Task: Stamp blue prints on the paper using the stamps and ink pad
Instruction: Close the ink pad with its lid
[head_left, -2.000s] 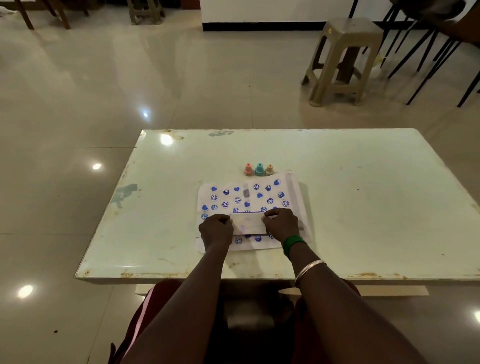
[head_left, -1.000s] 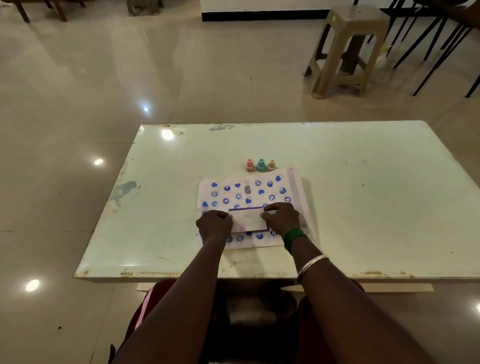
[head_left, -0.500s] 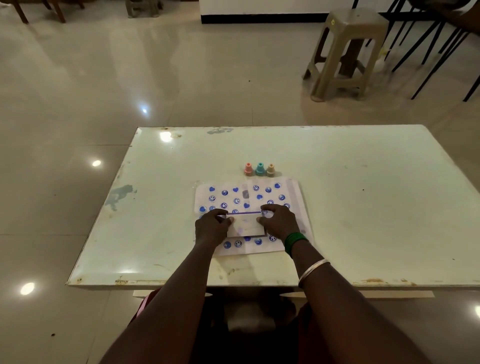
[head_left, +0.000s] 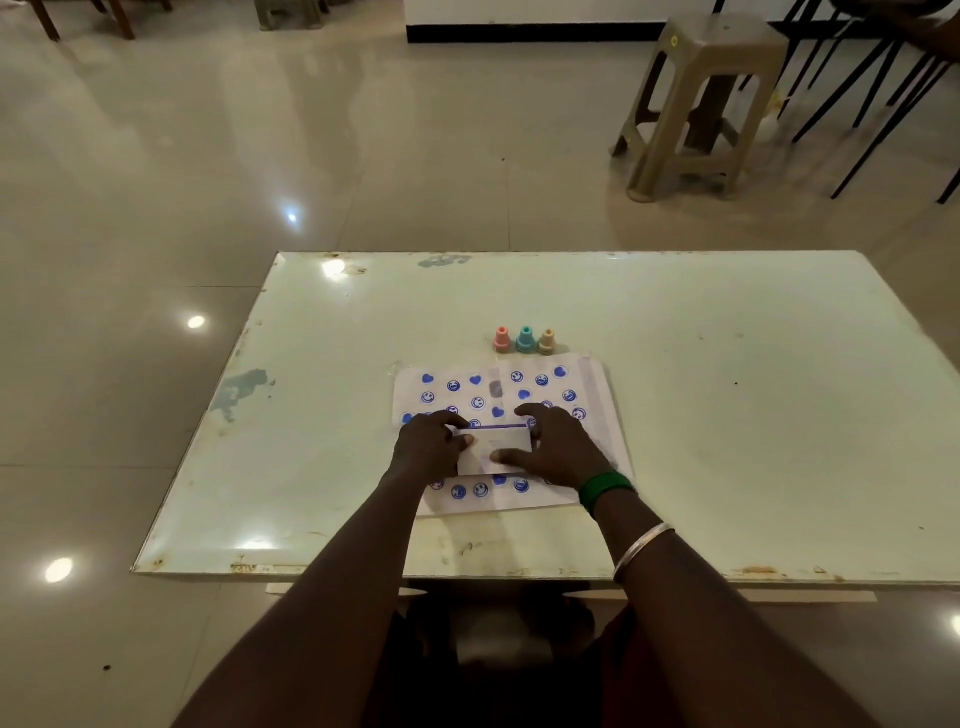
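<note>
A pale, glossy rectangular desk (head_left: 701, 415) with chipped, rusty edges stood on a shiny tiled floor (head_left: 208, 156), and a beige plastic stool (head_left: 701, 104) stood beyond its far right corner. Near the desk's middle lay a white sheet of paper (head_left: 597, 410), covered in rows of blue prints (head_left: 453, 385) (smiling faces and hearts, with one grey smudge among them). On top of the paper sat a flat white rectangular ink pad case (head_left: 496, 449), a thin blue line showing along its far edge; whether it was open a crack could not be told. The left hand (head_left: 428, 447) gripped the case's left end, fingers curled over it and thumb on the lid. The right hand (head_left: 558, 447) held the right end, fingers reaching over the far edge and thumb pressed on the near part of the lid; a green bangle (head_left: 605, 488) and a silver bangle (head_left: 641, 548) circled that wrist. Just beyond the paper's far edge stood three small plastic stamps in a row, upright and touching: pink (head_left: 502, 340), teal (head_left: 525, 340) and orange (head_left: 546, 341).
</note>
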